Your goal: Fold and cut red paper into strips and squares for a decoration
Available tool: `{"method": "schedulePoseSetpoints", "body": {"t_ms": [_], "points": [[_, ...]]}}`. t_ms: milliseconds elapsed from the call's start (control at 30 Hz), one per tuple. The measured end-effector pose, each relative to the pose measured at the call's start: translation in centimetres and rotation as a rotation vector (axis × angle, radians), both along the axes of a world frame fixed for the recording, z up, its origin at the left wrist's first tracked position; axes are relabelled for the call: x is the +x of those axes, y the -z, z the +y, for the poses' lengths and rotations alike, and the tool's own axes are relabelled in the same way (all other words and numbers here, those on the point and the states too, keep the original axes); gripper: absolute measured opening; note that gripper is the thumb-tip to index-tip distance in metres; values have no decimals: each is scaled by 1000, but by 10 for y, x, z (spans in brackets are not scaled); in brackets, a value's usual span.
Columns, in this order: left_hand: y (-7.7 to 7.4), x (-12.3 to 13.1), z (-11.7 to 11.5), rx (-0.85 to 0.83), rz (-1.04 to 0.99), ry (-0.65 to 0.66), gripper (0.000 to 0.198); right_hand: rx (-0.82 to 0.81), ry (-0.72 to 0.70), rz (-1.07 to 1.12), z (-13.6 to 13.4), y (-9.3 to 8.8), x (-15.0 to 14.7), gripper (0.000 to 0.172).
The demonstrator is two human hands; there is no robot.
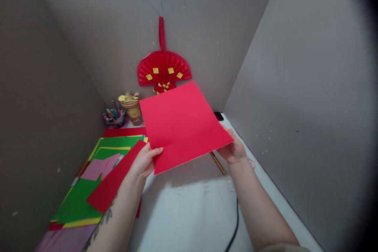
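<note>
A large sheet of red paper (183, 126) is held up above the white table, tilted, between both hands. My left hand (146, 159) grips its lower left edge, with the thumb on top. At the right corner my right hand (232, 147) is closed on the sheet, its fingers mostly hidden beneath. Under the sheet, near my right hand, lies a thin brown stick-like item (217, 163), partly covered. Beside my left forearm a red paper strip (118, 177) rests on a pile of green sheets (73, 202) with yellow edges.
Pink paper pieces (94, 169) lie on the pile. At the back left stand a pen holder (115, 118) and a brown cup (132, 111). A red paper fan decoration (163, 67) hangs on the grey partition. A black cable (236, 220) and a dark phone-like object (219, 116) are at the right.
</note>
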State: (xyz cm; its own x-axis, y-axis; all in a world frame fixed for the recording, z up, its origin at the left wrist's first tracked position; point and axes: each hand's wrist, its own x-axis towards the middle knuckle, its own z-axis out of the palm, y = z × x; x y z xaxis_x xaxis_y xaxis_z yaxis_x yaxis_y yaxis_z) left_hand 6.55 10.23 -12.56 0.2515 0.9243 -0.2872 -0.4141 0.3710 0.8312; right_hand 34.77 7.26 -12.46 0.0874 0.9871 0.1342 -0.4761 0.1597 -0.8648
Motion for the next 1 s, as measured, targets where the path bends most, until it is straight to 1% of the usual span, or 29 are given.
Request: {"method": "schedulePoseSetpoints", "body": {"t_ms": [100,167,200,300,333,467,533,567,667,700,733,867,1000], "points": [[-6,-8,0,118,38,23,48,-20,13,-98,-3,-6,12,57],[-10,-13,0,189,60,62,58,-16,26,-189,-6,-8,15,63],[-12,-15,0,226,75,68,65,-22,19,-229,-7,-9,15,62],[-19,-20,-2,340,152,21,90,-89,-41,-309,-12,-12,8,47],[-22,-21,-3,376,193,10,95,-116,-57,-328,-14,-14,4,45],[-31,-30,-7,516,368,19,101,-203,-88,-382,-21,-23,-10,47],[-34,-36,-9,548,435,0,98,-247,-99,-384,-24,-27,-15,45],[-35,-38,-9,540,466,18,92,-262,-94,-381,-25,-29,-16,43],[-35,-44,-9,435,559,151,62,-257,-36,-381,-26,-31,-16,38],[-34,-45,-9,394,585,179,55,-242,-21,-390,-26,-31,-15,37],[-34,-45,-8,362,601,181,51,-225,-13,-409,-27,-31,-14,37],[-33,-42,-7,302,560,87,49,-195,-13,-517,-29,-31,-12,38],[-33,-41,-8,268,502,26,50,-192,27,-527,-31,-31,-14,38]]}}
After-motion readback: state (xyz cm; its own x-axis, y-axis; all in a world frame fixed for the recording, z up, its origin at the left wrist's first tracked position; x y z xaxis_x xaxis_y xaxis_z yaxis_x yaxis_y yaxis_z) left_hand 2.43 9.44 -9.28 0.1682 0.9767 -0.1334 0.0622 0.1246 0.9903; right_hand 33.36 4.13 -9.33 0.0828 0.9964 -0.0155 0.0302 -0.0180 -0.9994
